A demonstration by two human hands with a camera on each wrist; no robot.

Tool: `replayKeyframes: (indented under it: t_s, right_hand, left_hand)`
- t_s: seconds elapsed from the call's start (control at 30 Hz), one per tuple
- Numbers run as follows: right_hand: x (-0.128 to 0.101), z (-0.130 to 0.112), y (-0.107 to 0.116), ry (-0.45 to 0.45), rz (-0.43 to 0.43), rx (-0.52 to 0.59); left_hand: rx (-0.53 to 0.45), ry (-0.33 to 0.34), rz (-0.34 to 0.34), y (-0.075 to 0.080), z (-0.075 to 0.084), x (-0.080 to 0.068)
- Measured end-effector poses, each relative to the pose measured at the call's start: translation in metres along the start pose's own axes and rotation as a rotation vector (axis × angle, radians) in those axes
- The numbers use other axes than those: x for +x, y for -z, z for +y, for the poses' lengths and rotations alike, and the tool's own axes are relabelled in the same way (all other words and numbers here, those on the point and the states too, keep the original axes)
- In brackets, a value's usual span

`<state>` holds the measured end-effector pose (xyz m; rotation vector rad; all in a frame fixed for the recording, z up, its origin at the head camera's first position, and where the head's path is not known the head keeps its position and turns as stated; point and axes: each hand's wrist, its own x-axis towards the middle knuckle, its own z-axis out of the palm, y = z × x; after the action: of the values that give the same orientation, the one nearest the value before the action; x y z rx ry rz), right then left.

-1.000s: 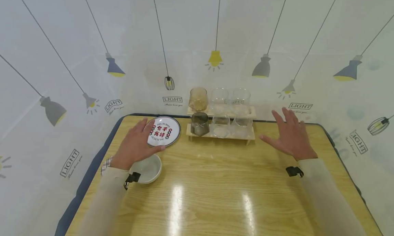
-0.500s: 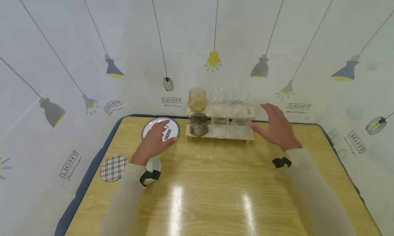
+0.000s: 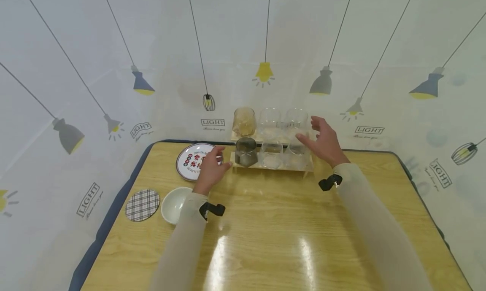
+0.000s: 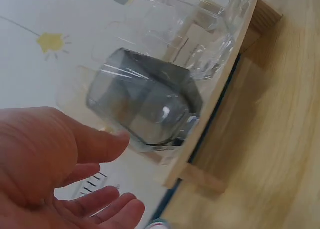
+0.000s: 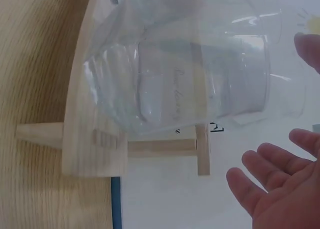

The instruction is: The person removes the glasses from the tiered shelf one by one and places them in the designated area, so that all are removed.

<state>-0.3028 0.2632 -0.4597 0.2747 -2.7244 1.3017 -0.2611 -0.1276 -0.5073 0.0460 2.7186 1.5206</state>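
A two-tier wooden rack [image 3: 271, 168] at the table's far edge holds several glasses. On its lower tier stand a grey glass [image 3: 246, 152] and a clear glass [image 3: 297, 155]. My left hand [image 3: 220, 159] is open beside the rack's left end, thumb close to the grey glass [image 4: 147, 109], and I cannot tell if it touches. My right hand [image 3: 309, 131] is open at the rack's right end, fingers spread near the clear glass [image 5: 190, 64] without gripping it. In the wrist views, the left hand [image 4: 117, 174] and right hand [image 5: 280, 159] both hold nothing.
An amber glass [image 3: 244, 121] and two clear ones stand on the rack's upper tier. Left of the rack lie a printed plate [image 3: 191, 160], a white bowl [image 3: 174, 204] and a plaid coaster [image 3: 142, 204]. A lamp-patterned curtain [image 3: 95, 71] surrounds the wooden table [image 3: 265, 240].
Both hands moved forward and inward to the two ends of the rack. The left hand left the plate, uncovering the bowl and coaster.
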Motion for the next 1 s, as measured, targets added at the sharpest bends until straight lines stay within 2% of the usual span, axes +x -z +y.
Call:
replayKeyframes:
  t_s: [0.13, 0.27, 0.37, 0.53, 0.7, 1.0]
  right_hand:
    - [0.012, 0.000, -0.006, -0.042, -0.029, 0.082]
    - [0.022, 0.000, -0.009, -0.062, -0.043, 0.114]
    - [0.029, -0.001, -0.011, -0.068, -0.055, 0.106]
    - [0.036, 0.000, -0.013, -0.069, -0.067, 0.126]
    - [0.038, 0.002, -0.013, -0.078, -0.064, 0.186]
    - [0.035, 0.005, -0.009, -0.091, -0.077, 0.233]
  left_hand:
    - [-0.073, 0.048, 0.017, -0.018, -0.011, 0.008]
    - [-0.216, 0.096, -0.016, -0.032, -0.018, 0.012]
    - [-0.308, 0.113, -0.059, -0.038, -0.022, 0.014]
    - [-0.367, 0.142, -0.102, -0.043, -0.025, 0.015]
    - [-0.379, 0.146, -0.072, -0.047, -0.027, 0.017]
    - [-0.511, 0.167, 0.001, -0.058, -0.036, 0.024]
